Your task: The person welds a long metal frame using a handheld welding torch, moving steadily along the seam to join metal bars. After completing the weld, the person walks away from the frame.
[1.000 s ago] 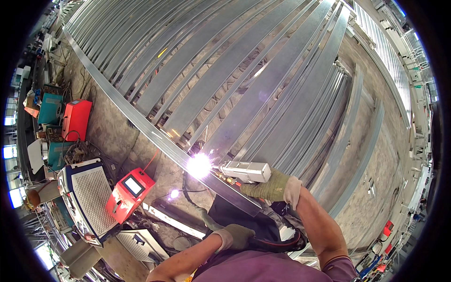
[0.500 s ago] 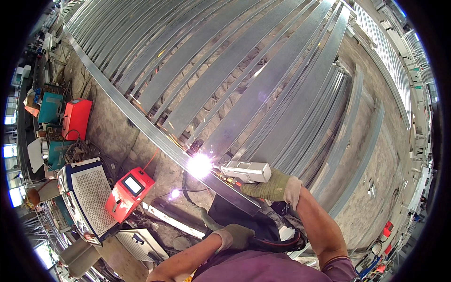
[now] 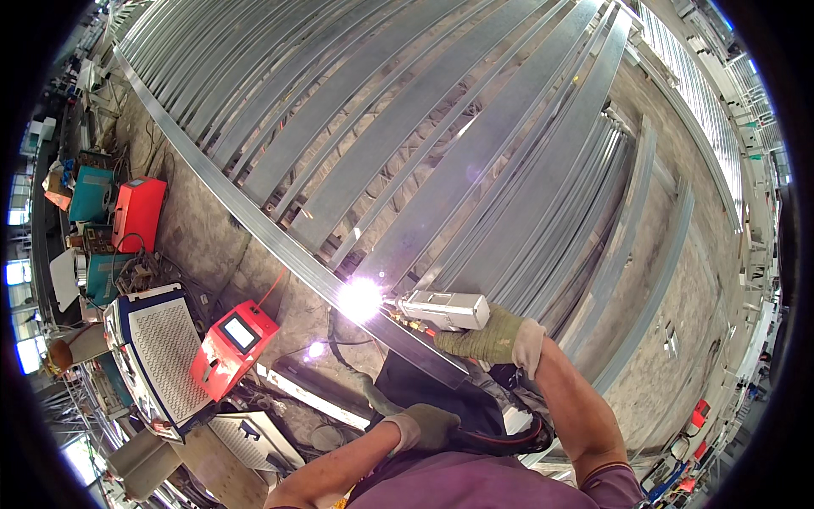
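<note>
Right hand (image 3: 485,338): coarse knit glove, fingers wrapped round boxy silvery torch (image 3: 445,310), its tip glaring at ridged metal rail (image 3: 284,248) | left hand (image 3: 431,424): gloved, by black hose (image 3: 498,444), fingers hidden, grip can't be told

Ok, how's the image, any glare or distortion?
Head view: white-violet glare washes out the tip of the tool in the right hand; metal bars bow; corners go black; a fainter violet spot shows beside the red box.
</note>
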`<state>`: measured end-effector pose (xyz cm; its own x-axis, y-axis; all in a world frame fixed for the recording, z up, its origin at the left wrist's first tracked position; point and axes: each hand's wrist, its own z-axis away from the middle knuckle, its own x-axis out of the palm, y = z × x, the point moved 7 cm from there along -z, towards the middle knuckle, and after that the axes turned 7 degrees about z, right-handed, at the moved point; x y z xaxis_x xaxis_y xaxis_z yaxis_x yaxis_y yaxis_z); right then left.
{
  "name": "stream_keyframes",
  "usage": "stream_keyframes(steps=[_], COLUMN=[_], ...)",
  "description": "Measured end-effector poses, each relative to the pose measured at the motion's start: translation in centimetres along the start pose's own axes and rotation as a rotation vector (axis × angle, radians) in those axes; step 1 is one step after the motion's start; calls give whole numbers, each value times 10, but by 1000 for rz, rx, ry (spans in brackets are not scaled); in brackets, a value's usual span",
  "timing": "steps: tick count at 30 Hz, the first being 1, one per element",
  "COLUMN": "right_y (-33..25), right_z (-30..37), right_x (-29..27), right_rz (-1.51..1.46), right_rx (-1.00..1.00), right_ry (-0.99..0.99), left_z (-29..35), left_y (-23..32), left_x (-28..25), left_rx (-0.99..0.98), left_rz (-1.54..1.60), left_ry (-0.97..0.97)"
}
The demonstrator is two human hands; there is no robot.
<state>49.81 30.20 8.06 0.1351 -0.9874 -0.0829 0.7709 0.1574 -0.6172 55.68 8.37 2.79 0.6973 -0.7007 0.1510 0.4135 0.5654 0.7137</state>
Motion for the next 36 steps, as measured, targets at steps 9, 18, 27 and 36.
stream_keyframes(steps=[9,18,27,36], right_y=[12,18,18,14], right_z=[-3,-5,1,5], right_x=[4,7,6,6], right_rz=[-30,-40,-31,-29], right_rx=[-33,-110,-30,-11], right_ry=[9,49,15,-19], left_z=[-4,-5,-1,-7], left_y=[-2,-2,6,1], left_x=[5,6,2,8], left_rx=[-3,-7,-38,-21], left_rz=[-6,-11,-16,-5], left_ry=[14,-3,-30,-13])
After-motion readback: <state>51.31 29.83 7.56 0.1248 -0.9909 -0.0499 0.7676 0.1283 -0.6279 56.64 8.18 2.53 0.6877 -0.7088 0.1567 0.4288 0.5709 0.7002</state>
